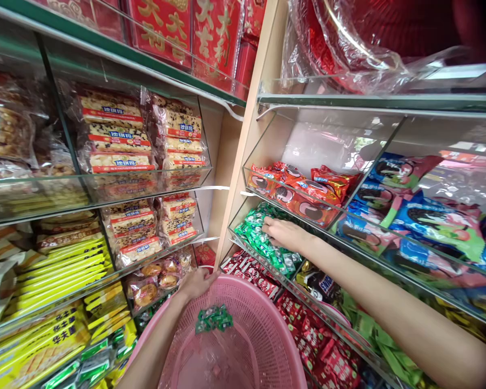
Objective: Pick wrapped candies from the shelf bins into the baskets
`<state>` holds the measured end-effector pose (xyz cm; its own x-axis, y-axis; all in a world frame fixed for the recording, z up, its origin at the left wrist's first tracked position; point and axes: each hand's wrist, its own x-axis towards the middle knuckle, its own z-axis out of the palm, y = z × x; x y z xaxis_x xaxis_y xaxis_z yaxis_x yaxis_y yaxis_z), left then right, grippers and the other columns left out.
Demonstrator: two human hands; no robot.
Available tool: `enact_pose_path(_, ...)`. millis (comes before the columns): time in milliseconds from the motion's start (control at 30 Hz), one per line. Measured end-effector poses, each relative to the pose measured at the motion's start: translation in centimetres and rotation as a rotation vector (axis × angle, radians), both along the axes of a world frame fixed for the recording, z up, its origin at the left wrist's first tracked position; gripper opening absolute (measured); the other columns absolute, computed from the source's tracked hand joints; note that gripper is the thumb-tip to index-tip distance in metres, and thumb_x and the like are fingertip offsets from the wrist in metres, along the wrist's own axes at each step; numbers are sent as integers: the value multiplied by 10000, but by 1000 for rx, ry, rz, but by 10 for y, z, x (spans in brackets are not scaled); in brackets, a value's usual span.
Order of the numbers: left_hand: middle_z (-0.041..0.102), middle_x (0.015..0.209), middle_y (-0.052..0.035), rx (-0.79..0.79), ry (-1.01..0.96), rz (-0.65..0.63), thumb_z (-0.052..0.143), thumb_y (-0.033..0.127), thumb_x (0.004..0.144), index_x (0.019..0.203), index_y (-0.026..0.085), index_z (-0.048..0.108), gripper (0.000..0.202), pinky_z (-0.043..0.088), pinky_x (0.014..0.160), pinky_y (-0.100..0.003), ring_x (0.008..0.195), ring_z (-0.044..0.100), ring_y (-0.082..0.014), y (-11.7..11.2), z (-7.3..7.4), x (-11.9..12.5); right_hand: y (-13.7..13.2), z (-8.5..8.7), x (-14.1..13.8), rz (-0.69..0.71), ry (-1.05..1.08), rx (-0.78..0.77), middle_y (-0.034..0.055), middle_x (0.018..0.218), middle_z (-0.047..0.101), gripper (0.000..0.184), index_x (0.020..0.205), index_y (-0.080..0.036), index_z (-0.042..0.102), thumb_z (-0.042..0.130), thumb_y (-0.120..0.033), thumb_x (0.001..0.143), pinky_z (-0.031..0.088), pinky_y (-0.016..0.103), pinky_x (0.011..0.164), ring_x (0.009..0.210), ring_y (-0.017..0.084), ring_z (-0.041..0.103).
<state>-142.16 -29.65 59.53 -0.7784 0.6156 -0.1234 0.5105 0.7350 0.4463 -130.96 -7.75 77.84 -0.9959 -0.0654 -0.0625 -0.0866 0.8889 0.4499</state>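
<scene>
A pink plastic basket (pixel 285 329) with perforated walls stands in front of me, tilted a little. My left hand (pixel 198 283) is closed over its far rim, thumb and fingers partly hidden. Inside the basket lies a small heap of green-wrapped candies (pixel 214 319). On the right-hand shelf, my right hand (pixel 285 233) reaches into a glass-fronted compartment of similar green-wrapped candies (pixel 253 232). Its fingers curl down into the pile, closed on some of the candies; the fingertips are partly hidden.
Glass fronts edge the shelves on both sides of a wooden upright (pixel 243 124). Red snack packets (pixel 295 183) sit above the green candies, red-wrapped sweets (pixel 308 329) below. Packaged bars (pixel 117 132) and yellow wafer packs (pixel 44 346) fill the left shelves.
</scene>
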Motion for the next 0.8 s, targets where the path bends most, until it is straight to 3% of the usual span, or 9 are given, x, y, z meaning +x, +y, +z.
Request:
enact_pose_path(233, 657, 707, -65, -6, 14, -5, 239, 660, 763, 657, 202, 592, 587, 349, 565, -238, 717, 611, -212, 3, 1, 0, 12, 7, -2, 4, 48, -165, 93, 953, 508, 153, 897, -120, 562, 521, -219, 788, 408, 250, 685, 793, 166, 559)
enact_pose_path(367, 662, 724, -67, -1, 13, -4, 252, 659, 762, 662, 204, 596, 579, 354, 570, -242, 722, 613, -216, 3, 2, 1, 11, 9, 0, -1, -3, -62, 96, 970, 511, 156, 918, -129, 566, 527, -136, 767, 412, 251, 675, 797, 169, 561)
enact_pose_path(567, 662, 720, -62, -1, 7, -1, 270, 653, 763, 672, 203, 596, 562, 358, 569, -236, 727, 619, -213, 3, -1, 0, 5, -2, 1, 24, 38, 111, 98, 976, 519, 237, 981, -167, 561, 419, -74, 814, 440, 258, 635, 870, 197, 560)
enact_pose_path(800, 658, 732, -70, 1, 12, -6, 246, 662, 761, 645, 201, 574, 577, 352, 566, -246, 737, 616, -223, 2, -6, -2, 2, -1, 0, 56, 44, 144, 113, 1043, 508, 238, 965, -170, 586, 407, -93, 828, 450, 254, 651, 884, 189, 558)
